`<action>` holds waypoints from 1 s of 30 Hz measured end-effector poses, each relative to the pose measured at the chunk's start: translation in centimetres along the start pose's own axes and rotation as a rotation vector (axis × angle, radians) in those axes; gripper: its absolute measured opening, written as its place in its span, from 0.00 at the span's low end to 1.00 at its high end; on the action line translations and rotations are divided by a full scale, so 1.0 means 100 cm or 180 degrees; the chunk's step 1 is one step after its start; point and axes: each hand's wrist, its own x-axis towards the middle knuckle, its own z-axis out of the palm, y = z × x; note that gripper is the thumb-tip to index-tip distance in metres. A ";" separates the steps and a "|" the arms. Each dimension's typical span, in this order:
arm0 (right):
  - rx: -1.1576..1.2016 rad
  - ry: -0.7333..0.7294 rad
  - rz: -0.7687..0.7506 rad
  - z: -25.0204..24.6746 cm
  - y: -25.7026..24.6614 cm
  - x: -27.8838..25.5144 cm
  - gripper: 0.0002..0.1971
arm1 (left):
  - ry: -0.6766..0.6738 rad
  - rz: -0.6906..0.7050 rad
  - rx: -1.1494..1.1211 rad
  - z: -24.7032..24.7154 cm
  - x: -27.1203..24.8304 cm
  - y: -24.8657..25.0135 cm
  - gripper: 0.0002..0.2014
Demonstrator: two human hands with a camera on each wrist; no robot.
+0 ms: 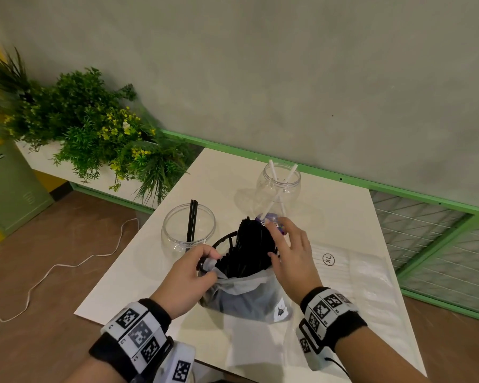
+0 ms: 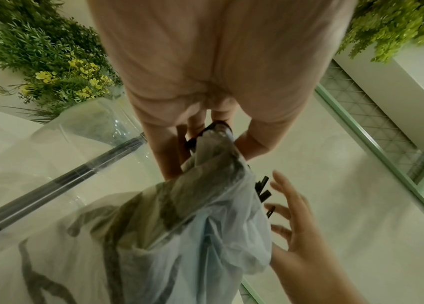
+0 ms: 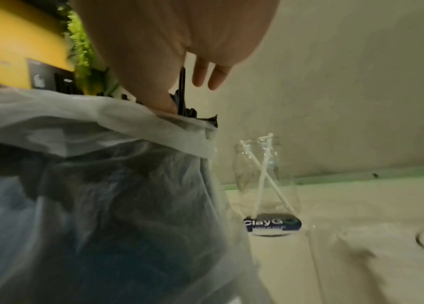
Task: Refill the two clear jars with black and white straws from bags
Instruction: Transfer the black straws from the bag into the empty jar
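Left hand pinches bag; right hand spread.

Lower lengths of the black straws hidden inside the bag; right-wrist view blurred.

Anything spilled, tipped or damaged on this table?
Nothing stands out. Both clear jars stand upright holding a few straws; the bundle of black straws is inside the translucent plastic bag, none loose on the white table.
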 end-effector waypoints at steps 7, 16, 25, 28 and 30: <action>-0.0454 -0.0192 -0.0426 -0.003 0.006 0.000 0.31 | 0.0019 0.0037 0.0078 0.001 0.002 0.000 0.14; -0.0559 -0.1126 -0.1580 -0.009 -0.042 0.031 0.39 | -0.0064 0.0135 -0.0023 0.007 0.005 0.005 0.13; -0.0482 -0.0827 -0.1788 -0.005 -0.017 0.066 0.15 | -0.0029 0.0131 -0.0008 0.002 0.001 -0.002 0.16; -0.0467 -0.0869 -0.1493 -0.004 -0.015 0.059 0.17 | -0.0021 0.0177 -0.0054 0.003 0.000 -0.005 0.19; -0.0355 -0.0624 -0.1233 -0.011 -0.023 0.055 0.17 | 0.0000 0.0213 -0.0037 0.003 0.001 -0.006 0.18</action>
